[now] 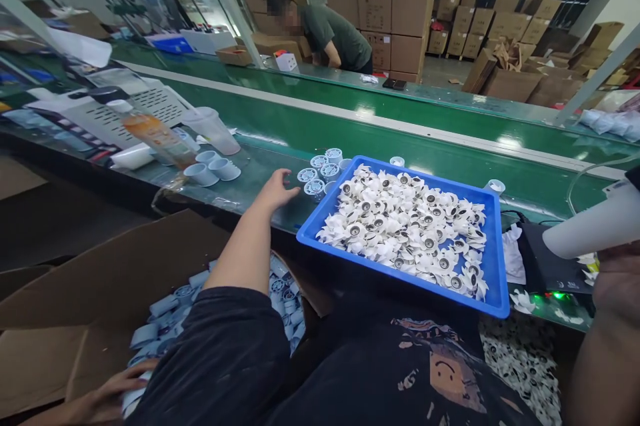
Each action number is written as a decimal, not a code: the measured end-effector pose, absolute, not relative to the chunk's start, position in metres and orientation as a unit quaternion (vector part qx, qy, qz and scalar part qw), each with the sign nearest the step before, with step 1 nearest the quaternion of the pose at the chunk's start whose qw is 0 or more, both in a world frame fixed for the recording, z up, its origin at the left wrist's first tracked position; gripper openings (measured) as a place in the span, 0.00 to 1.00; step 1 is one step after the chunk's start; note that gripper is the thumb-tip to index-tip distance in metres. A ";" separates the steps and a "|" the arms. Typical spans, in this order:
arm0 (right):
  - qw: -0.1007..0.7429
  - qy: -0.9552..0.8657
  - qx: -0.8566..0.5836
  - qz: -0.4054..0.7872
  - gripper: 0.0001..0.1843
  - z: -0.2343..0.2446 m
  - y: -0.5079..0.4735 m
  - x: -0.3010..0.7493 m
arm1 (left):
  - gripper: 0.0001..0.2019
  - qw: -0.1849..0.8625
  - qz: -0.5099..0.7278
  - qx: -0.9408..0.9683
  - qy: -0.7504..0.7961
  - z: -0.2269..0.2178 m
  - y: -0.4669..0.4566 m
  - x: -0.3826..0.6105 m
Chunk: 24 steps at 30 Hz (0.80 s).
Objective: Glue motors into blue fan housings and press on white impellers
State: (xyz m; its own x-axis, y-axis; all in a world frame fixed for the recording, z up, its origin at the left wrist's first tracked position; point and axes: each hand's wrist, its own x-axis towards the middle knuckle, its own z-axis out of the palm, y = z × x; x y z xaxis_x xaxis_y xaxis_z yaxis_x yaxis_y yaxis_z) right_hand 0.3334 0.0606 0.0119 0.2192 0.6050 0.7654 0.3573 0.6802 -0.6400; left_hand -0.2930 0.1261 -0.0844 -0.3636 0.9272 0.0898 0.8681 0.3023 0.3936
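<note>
The left hand (pixel 277 191) is nearest to a bunch of pale blue, round plastic cups (pixel 330 171). They sit just beside its fingertips, at about 2 to 3 o'clock from it, and they look apart from it. The cups are short and stand on end, so their long axis points up. Their tops have a pattern like wheel spokes. The left hand's thumb and fingers are spread apart with nothing between them.

Just past the cups, at 3 to 4 o'clock, is a smooth, blue plastic tray (pixel 494 239). It is full of small white plastic fan wheels (pixel 400 226) with thin, curvy blades and dark round middles.

At 9 to 10 o'clock are three plain pale blue plastic rings (pixel 227 171), then a clear bottle with an orange drink (pixel 157 136). At 7 to 8 o'clock is a brown cardboard box (pixel 135 273) of blue rings, with another person's hand (pixel 123 386) in it.

Well apart, between 3 and 4 o'clock, is the right hand (pixel 620 276), by a smooth white tube (pixel 590 229). I cannot tell if it grips it.

Farthest, at 1 o'clock, a person in a dark green shirt (pixel 337 36) bends over.
</note>
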 end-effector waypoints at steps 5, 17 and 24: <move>0.740 -0.581 -0.326 0.087 0.29 0.014 0.065 0.314 | 0.37 0.048 0.143 0.631 0.761 -0.073 0.129 -0.282; 0.718 -0.589 -0.333 0.162 0.28 0.032 0.049 0.287 | 0.25 0.016 0.340 0.533 0.774 -0.042 0.111 -0.284; 0.714 -0.566 -0.363 0.196 0.33 0.029 0.046 0.294 | 0.47 0.194 0.534 0.571 0.593 -0.052 0.043 -0.222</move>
